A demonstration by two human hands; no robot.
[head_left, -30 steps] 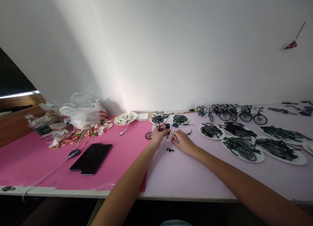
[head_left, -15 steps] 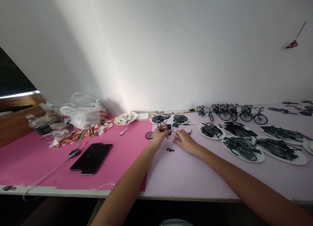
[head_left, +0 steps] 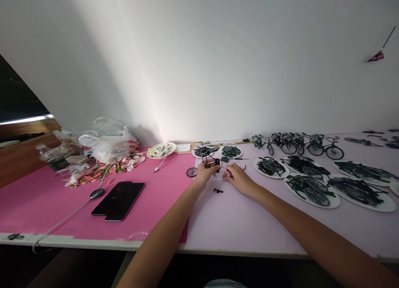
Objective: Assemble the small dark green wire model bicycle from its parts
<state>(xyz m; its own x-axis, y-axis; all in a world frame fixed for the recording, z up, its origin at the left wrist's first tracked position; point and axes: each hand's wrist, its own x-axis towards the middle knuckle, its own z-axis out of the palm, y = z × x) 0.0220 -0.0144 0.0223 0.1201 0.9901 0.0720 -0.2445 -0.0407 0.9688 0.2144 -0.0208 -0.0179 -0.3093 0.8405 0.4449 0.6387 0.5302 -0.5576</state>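
Pink and lilac table point(head_left: 237, 221) — on it, white plates point(head_left: 388, 204), model bicycles point(head_left: 299, 143), small black part point(head_left: 218, 190).

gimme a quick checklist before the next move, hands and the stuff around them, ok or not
1. Left grip holding dark framed piece: ok
2. Object in right grip identifiable: cannot tell, fingers hide it
3. Wheel beside left grip joined to that piece: cannot tell
4. Small black part clear of both grips: ok
5. Black slabs away from both grips: ok
6. Bicycles at back right standing upright: ok
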